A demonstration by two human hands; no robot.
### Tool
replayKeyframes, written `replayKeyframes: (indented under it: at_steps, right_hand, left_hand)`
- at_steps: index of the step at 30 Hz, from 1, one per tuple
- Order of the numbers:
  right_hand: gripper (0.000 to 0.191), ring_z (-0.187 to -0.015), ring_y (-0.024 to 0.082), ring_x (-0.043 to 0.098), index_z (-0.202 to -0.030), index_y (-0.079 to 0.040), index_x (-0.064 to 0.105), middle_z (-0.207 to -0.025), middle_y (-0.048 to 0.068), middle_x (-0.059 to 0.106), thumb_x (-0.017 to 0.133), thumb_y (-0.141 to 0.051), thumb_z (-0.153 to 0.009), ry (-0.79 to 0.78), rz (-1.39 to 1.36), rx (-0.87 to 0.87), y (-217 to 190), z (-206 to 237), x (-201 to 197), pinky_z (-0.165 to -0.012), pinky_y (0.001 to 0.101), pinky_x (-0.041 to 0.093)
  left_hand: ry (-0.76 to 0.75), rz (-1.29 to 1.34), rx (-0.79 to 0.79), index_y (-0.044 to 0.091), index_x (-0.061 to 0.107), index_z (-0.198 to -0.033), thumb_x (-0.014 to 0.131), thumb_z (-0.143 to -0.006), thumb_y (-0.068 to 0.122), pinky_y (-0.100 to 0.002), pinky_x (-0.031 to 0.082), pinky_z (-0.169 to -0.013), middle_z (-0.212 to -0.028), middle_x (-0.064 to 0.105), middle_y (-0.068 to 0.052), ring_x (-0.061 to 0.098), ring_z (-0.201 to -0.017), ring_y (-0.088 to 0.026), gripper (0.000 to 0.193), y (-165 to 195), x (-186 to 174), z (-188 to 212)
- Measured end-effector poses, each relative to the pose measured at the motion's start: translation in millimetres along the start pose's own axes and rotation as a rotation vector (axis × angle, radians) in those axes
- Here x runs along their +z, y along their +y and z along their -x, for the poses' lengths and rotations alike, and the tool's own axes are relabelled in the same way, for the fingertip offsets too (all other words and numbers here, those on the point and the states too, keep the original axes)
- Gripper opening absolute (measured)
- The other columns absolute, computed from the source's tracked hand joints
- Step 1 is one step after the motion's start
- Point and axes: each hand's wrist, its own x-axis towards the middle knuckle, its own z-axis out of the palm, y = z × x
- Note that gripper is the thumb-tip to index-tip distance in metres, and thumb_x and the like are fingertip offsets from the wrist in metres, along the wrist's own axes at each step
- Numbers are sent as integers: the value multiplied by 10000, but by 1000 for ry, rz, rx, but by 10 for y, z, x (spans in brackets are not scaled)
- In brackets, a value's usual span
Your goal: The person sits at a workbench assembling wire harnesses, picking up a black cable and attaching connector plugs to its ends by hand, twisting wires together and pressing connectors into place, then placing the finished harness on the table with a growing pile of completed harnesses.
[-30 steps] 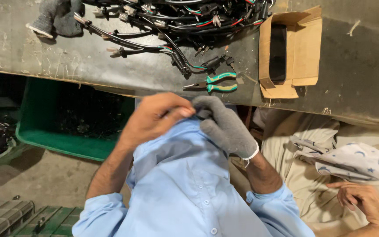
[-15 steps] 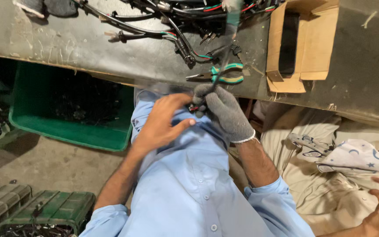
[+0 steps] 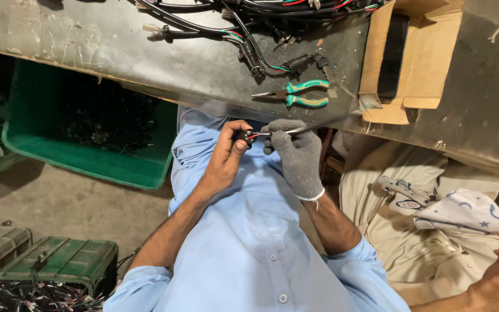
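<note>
A small black connector (image 3: 242, 136) with short red and white wires is being pinched between the thumb and fingers of the bare left hand (image 3: 226, 156), held over the blue shirt just below the table (image 3: 145, 52) edge. A thin metal tool (image 3: 287, 131) is being gripped in the gloved right hand (image 3: 297, 155), its tip being pressed to the connector. Green-handled pliers (image 3: 295, 96) are lying on the table above.

There is one view only, from a camera on the person's head, looking steeply down the front of the blue shirt (image 3: 249, 248) from close above. The workbench (image 3: 116, 52) edge runs across the top, with floor (image 3: 59, 202) at lower left.
</note>
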Motion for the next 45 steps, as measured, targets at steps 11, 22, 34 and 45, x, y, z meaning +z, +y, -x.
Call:
replayKeyframes:
  at_steps: [11,22,34,45]
  right_hand:
    - [148,-915,117,656,-1088,27,712,-1056,82,725,693,-20,-949,0,359,-285,37,69,25,-820,275,555]
    - [158,-894,113,693,-1052,-2,746,-1014,76,764,736,26,-897,-24,454,-253,81,-128,-50,-792,274,573]
    - [241,-1024,243,686,-1123,-35,720,-1105,100,715,797,-58,-896,-54,684,-540,-50,-148,-24,-913,368,564]
    - [354,-987,274,679,-1093,-51,708,-1082,114,685,873,-143,-794,-183,731,-428,-291,-176,-30,-851,372,557]
  left_hand:
    - [146,-592,234,25,504,-1303,585,-1061,190,-348,409,-1010,-1152,565,-104,526,-1067,-256,304,152,34,-90]
    - [12,-646,225,14,528,-1260,645,-1018,175,-425,406,-976,-1077,626,-143,573,-1021,-302,313,301,-52,-221]
    - [-38,-274,60,9,486,-1273,616,-1070,207,-318,492,-873,-1064,588,-92,559,-963,-164,312,64,-73,-291]
    - [-157,-310,33,-4,512,-1312,591,-1076,285,-329,489,-964,-1167,614,-88,594,-1086,-169,381,-1,-63,-180]
